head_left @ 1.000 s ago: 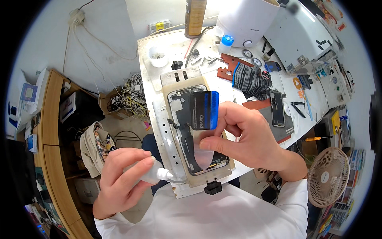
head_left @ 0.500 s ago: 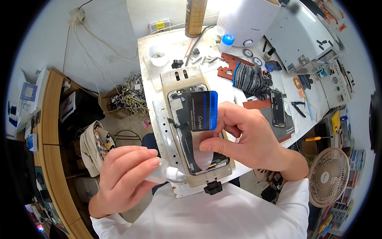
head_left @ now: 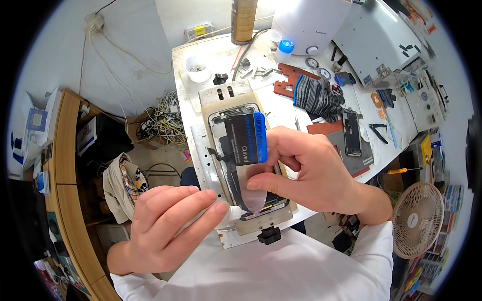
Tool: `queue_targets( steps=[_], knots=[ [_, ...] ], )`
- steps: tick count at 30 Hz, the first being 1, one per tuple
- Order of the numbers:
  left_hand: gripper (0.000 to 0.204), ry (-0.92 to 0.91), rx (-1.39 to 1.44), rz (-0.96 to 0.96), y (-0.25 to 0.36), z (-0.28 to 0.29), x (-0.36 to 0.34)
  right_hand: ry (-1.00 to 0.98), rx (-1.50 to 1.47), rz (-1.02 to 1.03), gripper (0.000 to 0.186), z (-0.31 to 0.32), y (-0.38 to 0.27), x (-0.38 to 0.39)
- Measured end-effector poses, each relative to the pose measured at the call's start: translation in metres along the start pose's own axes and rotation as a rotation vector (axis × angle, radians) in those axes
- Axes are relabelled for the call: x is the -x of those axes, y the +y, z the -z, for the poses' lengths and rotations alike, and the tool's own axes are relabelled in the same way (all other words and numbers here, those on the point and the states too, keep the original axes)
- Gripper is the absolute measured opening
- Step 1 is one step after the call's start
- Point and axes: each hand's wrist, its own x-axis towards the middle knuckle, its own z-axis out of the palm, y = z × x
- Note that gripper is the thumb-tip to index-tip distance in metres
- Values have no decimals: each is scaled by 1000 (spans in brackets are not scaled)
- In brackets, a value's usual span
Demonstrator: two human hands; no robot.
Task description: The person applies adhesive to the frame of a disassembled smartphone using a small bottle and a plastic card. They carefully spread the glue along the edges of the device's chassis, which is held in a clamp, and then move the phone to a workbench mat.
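An opened phone [head_left: 219,131] with its inner parts showing lies in a metal clamp holder [head_left: 226,91] at the middle of the table. My right hand [head_left: 314,168] pinches a thin metal pry card [head_left: 245,143] with a black and blue grip. The card lies across the phone, its rounded bare blade reaching the near end. At the phone's near left corner, the fingers of my left hand [head_left: 168,218] are closed round a small squeeze bottle [head_left: 232,213] with a white cap. Most of the bottle is hidden by those fingers, and its thin tip points toward the blade.
A black clamp knob [head_left: 269,236] sticks out at the near edge. To the right are a striped grey glove [head_left: 316,98], another phone part [head_left: 351,133] and black pliers [head_left: 377,133]. A white cup [head_left: 198,70] and a blue-capped bottle [head_left: 284,50] stand farther back.
My left hand has moved right with the squeeze bottle, closer to the phone's near end. The pry card has shifted slightly left with my right hand.
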Motion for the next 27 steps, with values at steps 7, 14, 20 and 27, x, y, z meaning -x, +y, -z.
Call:
queue_targets(
  steps=[7,14,20,27],
  knots=[
    [38,-21,-16,-8,3,1,-4,-5,36,31,31,2,-2,0],
    [38,-29,-31,-17,3,2,-5,-15,59,61,31,2,-2,-1],
    [37,-47,-30,-10,4,4,-5,-30,74,66,31,1,0,-2],
    [37,-45,-27,-4,5,3,-5,-16,66,73,31,0,2,-1]
  ],
)
